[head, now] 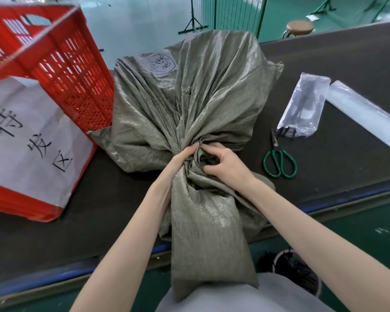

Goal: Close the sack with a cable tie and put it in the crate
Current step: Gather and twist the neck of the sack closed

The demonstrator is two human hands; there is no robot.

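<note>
A grey-green woven sack [189, 95] lies on the dark table, its body away from me and its loose mouth end hanging over the near edge onto my lap. The fabric is bunched into a tight neck at the middle. My left hand [182, 158] grips that neck from the left. My right hand [225, 163] pinches the gathered folds from the right, fingers curled into them. No cable tie shows around the neck; my fingers hide that spot. The red plastic crate [61, 64] stands at the left, touching the sack's side.
A white paper sign [32, 136] hangs on the crate's front. Green-handled scissors [279, 158] lie right of the sack, with a clear bag of black cable ties [302, 109] and a white strip [367, 118] beyond. A bin [297, 273] stands below the table edge.
</note>
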